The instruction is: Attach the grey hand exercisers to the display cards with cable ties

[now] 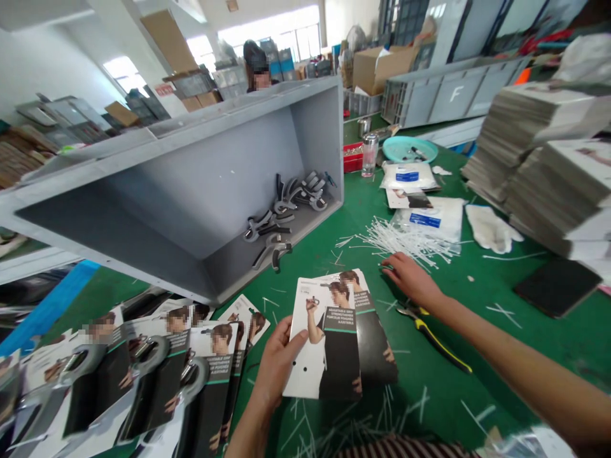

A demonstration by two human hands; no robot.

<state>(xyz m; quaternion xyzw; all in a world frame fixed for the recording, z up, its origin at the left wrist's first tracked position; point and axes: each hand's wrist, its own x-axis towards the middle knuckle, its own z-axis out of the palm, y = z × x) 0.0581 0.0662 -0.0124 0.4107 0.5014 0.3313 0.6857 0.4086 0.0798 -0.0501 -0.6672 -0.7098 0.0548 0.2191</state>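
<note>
My left hand [277,362] grips the left edge of a printed cardboard hand-grip package card [305,356], which has small punched holes near its lower edge. A second, similar card [375,337] lies partly beneath it on the green mat [443,375]. My right hand [410,280] rests on the mat with its fingers spread, just beyond the cards and beside a loose pile of white cable ties [405,235]. Under my right wrist lie yellow-and-black handled side cutters [434,337]. Several black-and-grey hand grippers [286,213] lie inside a tilted grey plastic bin [191,191].
Packaged grippers on cards [153,375] lie overlapping at the lower left. Tall stacks of printed cards [548,165] stand at the right, near white gloves [489,228] and a black pad [556,286]. White plastic bags [424,219] and a teal dish [409,149] sit ahead. A person [258,67] stands behind the bin.
</note>
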